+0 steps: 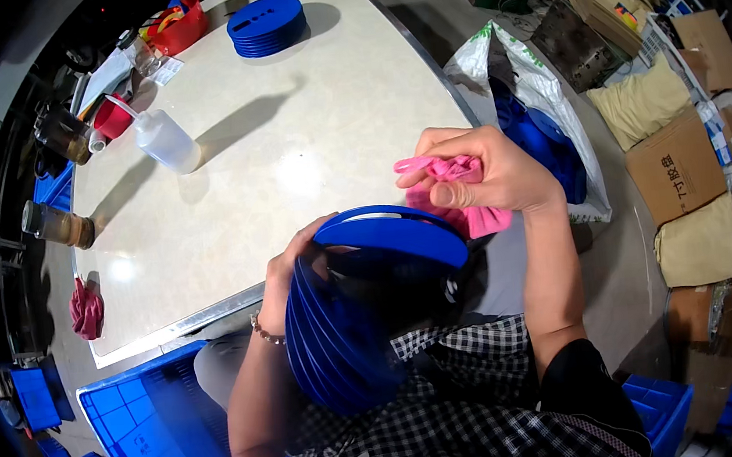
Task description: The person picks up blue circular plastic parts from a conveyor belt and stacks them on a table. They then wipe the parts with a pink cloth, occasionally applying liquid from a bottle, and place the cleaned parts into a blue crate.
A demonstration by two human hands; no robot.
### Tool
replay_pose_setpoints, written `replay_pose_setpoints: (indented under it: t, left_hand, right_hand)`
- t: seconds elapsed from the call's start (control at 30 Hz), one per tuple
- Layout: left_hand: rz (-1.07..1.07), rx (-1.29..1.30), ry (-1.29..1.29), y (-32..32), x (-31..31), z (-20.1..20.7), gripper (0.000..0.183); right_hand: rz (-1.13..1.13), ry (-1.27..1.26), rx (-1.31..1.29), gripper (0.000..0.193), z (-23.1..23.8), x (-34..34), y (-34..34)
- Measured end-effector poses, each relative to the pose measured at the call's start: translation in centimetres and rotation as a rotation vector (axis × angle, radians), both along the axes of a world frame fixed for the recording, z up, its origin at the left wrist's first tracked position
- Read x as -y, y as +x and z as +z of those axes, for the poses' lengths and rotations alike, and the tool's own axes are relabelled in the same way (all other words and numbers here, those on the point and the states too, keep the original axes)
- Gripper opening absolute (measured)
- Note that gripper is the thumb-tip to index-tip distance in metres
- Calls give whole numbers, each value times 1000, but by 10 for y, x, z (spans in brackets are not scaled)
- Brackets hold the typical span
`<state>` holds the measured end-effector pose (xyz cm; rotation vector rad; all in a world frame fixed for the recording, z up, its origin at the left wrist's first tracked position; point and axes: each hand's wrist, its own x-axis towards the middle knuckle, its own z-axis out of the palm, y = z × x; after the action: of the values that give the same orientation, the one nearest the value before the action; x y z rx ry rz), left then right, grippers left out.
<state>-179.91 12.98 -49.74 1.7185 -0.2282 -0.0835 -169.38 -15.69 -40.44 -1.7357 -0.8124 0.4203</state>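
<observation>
My left hand [283, 267] is closed around the edge of a fanned stack of round blue plastic discs [320, 347], held over my lap at the table's near edge. One blue disc [398, 236] is tilted away from the others at the top, with a pale slot near its rim. To the right of it, my right hand [501, 167] pinches a crumpled pink cloth [480, 219] between thumb and fingers. The cloth hangs down close to that disc's right edge; whether they touch I cannot tell. My left fingers are partly hidden behind the discs.
On the pale table [289, 165] stand another blue disc stack [267, 28], a white squeeze bottle [167, 142], a brown-tinted jar [57, 225] and a red basket [179, 28]. A dark red cloth [86, 308] lies at left. Blue crate [161, 433], white sack [570, 134] and cardboard box [675, 165] surround me.
</observation>
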Motion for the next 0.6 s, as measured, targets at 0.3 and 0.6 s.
replay_pose_setpoints:
  t: [0.3, 0.6]
  left_hand:
    - [24, -243, -3, -1, 6, 13, 43]
    - [41, -128, -34, -3, -4, 6, 32]
  right_hand:
    - [87, -157, 87, 34, -2, -2, -1]
    - [-263, 33, 344, 31, 2, 2, -5]
